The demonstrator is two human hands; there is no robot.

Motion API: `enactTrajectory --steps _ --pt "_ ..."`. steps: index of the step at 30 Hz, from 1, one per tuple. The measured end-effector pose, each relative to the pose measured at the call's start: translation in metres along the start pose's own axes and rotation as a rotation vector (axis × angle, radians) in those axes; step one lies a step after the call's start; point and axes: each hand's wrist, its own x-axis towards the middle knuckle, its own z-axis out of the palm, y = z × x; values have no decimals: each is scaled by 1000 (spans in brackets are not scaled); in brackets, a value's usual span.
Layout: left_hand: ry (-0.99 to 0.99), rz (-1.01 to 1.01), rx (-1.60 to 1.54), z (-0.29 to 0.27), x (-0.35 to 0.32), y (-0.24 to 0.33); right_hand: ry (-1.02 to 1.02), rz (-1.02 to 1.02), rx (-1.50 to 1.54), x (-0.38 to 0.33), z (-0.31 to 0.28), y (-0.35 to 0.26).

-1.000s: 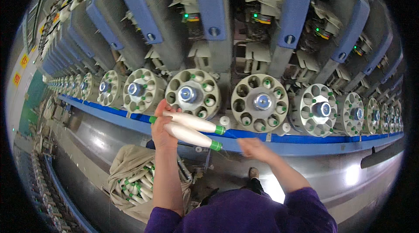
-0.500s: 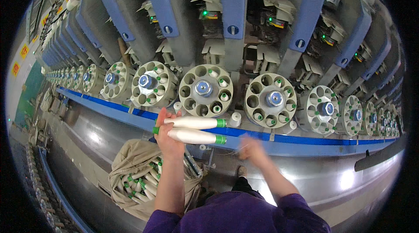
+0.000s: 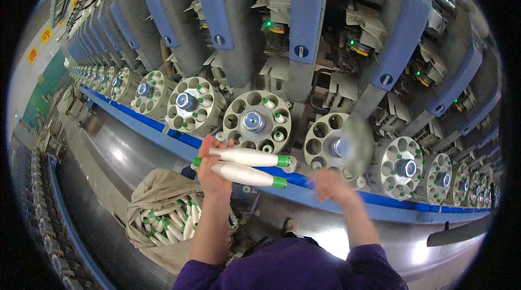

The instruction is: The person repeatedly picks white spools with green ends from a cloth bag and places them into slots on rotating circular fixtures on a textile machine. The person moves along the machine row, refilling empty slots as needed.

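Note:
Two yarn bobbins, wound with white thread on green tubes, lie side by side in my left hand [image 3: 213, 175]. The upper bobbin [image 3: 247, 156] and the lower bobbin [image 3: 245, 174] both point their green ends to the right. My fingers wrap round their left ends. My right hand [image 3: 332, 186], smeared by motion, is in front of the blue rail, below a round bobbin magazine [image 3: 324, 139]; whether it holds anything cannot be made out. Behind my left hand stands another round magazine [image 3: 239, 109], with bobbins in some of its pockets.
A beige cloth sack [image 3: 142, 199] full of bobbins [image 3: 175, 226] stands at lower left, beside my left forearm. A blue rail [image 3: 122, 115] runs along the row of magazines. Blue and grey machine panels [image 3: 304, 24] rise behind them. A dark bar [image 3: 458, 234] juts in at right.
The view has shifted and tilted a little. My right hand has moved slightly right and stays blurred. My left hand keeps hold of both bobbins.

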Motion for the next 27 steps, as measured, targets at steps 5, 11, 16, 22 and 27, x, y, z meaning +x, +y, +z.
enactTrajectory --steps 5,11,16,22,27 --pt "6 15 76 5 -4 -11 1203 -637 1011 -63 -136 -48" --pt "-29 -123 6 29 -1 -60 226 15 239 8 -18 -72" --pt "-78 -146 -93 36 14 -72 457 94 495 -24 -83 -51" --pt "137 -74 418 57 27 -156 733 -333 134 -96 -123 -107" --pt "-315 191 1144 74 14 -229 267 -534 -149 -96 -85 -189"
